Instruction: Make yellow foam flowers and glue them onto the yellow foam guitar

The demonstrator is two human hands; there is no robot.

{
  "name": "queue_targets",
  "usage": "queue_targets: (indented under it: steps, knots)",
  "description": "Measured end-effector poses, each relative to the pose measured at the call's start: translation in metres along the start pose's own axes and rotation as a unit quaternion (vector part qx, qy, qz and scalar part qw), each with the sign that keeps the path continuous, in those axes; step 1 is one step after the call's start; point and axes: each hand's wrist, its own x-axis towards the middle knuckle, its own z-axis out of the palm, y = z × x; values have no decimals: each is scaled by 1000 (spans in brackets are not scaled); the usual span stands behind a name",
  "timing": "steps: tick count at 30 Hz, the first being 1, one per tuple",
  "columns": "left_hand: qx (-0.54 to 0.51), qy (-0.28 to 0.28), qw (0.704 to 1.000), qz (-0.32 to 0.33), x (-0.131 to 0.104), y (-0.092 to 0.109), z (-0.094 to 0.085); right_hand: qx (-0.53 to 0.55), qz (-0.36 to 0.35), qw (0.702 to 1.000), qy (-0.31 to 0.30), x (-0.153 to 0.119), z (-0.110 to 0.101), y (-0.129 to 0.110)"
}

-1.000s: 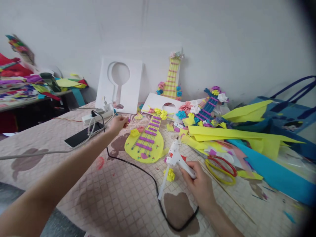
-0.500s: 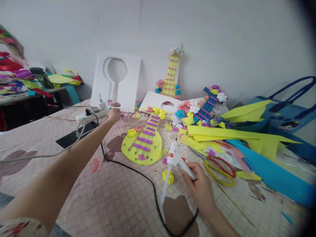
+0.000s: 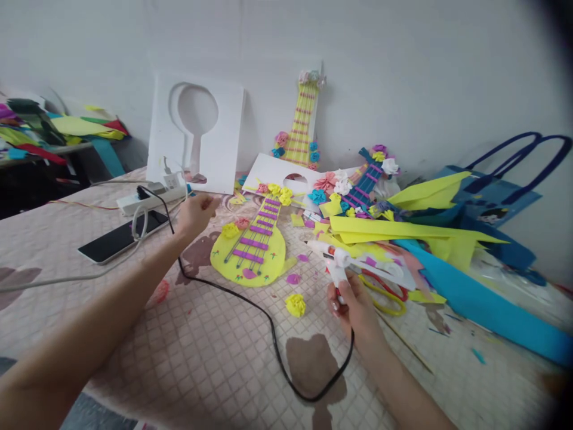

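Observation:
My right hand [image 3: 356, 307] grips the handle of a white hot glue gun [image 3: 335, 258], its nozzle pointing left and a clear glue stick [image 3: 382, 272] sticking out of its back to the right. My left hand [image 3: 196, 216] is raised beyond the guitar's left side with its fingers curled in; whatever they may hold is hidden. Between the hands lies a yellow paper guitar [image 3: 274, 254] with purple strips, strings and crepe flowers. A loose yellow crepe flower [image 3: 296, 305] rests on the table below the guitar.
A power strip [image 3: 134, 202] and a black-screened device [image 3: 120, 237] lie at left. The gun's black cord [image 3: 233, 292] loops across the table. Scissors [image 3: 394, 306], a thin stick [image 3: 409, 343], yellow paper [image 3: 416, 230] and blue paper [image 3: 483, 310] lie right. A white cut-out board [image 3: 224, 143] leans against the wall.
My right hand has turned the glue gun from nozzle up to nozzle left, swinging the glue stick to the right. My left hand has come slightly nearer. The view has shifted a little right.

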Motion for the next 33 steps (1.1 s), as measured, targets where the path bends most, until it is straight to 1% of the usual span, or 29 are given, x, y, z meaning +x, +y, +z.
queue_targets:
  steps: [4, 8, 10, 15, 19, 22, 28, 33]
  knots:
    - [-55, -1, 998, 23, -9, 1, -1, 30, 39, 999, -5, 2, -2, 3]
    - [-80, -3, 996, 29, -13, -2, -2, 41, 33, 998, -37, 2, -3, 4]
    - [-86, -11, 996, 33, -17, 0, -4, 40, 31, 998, -48, 2, -3, 3]
    - [-80, -9, 996, 41, -34, 18, -6, 39, 42, 997, -50, 2, -2, 1]
    - [-95, -27, 994, 54, -44, 28, -4, 14, 33, 999, -41, 2, -2, 3]
    - [-106, -43, 991, 67, -43, 25, -3, 1, 26, 999, -28, 3, -3, 6]
    - [-116, -54, 990, 55, -36, 6, 4, -11, 31, 999, -20, 3, -3, 7]
    - [-107, -52, 992, 51, -35, 0, 6, 6, 54, 998, -38, 6, -4, 9]
